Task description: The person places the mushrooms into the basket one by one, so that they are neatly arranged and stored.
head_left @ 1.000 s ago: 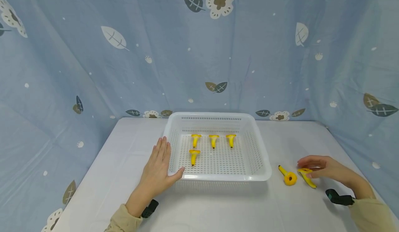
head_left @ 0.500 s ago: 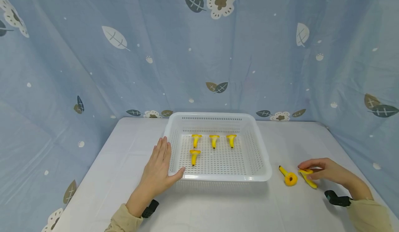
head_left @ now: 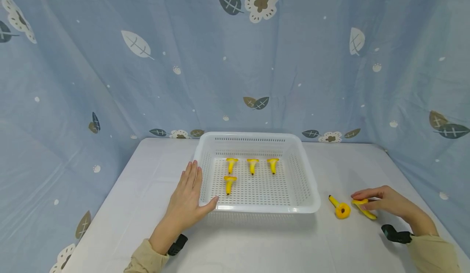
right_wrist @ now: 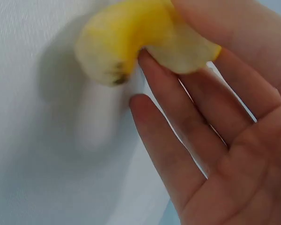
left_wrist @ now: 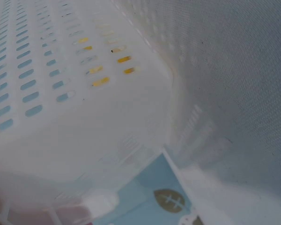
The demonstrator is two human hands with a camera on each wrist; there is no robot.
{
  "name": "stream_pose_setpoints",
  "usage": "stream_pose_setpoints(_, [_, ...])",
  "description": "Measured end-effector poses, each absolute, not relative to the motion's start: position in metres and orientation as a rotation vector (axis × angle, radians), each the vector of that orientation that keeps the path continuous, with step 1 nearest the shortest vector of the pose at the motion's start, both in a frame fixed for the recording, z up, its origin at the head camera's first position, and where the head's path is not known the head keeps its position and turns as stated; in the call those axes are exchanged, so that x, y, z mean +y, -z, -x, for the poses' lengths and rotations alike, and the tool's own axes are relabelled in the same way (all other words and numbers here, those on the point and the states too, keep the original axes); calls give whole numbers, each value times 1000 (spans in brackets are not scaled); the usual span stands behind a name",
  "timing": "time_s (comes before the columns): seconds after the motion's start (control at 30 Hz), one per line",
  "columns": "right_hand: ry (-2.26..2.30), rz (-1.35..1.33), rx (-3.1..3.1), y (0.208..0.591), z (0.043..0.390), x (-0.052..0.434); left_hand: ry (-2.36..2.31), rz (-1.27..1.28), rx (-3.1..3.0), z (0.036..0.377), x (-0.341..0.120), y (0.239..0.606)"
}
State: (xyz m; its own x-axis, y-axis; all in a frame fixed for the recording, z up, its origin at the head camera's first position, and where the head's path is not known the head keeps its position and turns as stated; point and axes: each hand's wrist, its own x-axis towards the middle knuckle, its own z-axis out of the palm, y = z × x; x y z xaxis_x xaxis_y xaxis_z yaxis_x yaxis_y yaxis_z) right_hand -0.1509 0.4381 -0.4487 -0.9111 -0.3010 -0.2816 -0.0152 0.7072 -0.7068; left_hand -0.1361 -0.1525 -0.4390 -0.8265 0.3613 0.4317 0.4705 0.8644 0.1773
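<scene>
My right hand [head_left: 385, 203] pinches a yellow trumpet-shaped mushroom [right_wrist: 126, 35] by its cap, between thumb and fingers, low over the right of the table. In the right wrist view its stem, with a dark tip, sticks out past the fingers. Just left of that hand, a second yellow mushroom [head_left: 342, 210] lies with its round cap facing me. My left hand [head_left: 185, 197] lies with straight fingers along the left side of the white basket [head_left: 264, 209], thumb at the front corner. Inside stand several similar mushrooms: three in a back row, and one mushroom [head_left: 229, 185] in front at left.
The basket has slotted walls and a perforated floor, seen up close in the left wrist view with yellow showing through the slots. A white cloth covers the table [head_left: 271, 248]. Blue patterned curtain [head_left: 198, 69] hangs behind and at both sides.
The mushroom in my right hand has swung its stem end up and to the right. The right hand has shifted only slightly; the left hand and basket stay in place.
</scene>
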Motion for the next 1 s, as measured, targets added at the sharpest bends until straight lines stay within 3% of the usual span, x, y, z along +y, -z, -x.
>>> stream_pose_setpoints(1.0, [1003, 81, 2677, 434, 161, 422, 411, 613, -2656, 136, -152, 439])
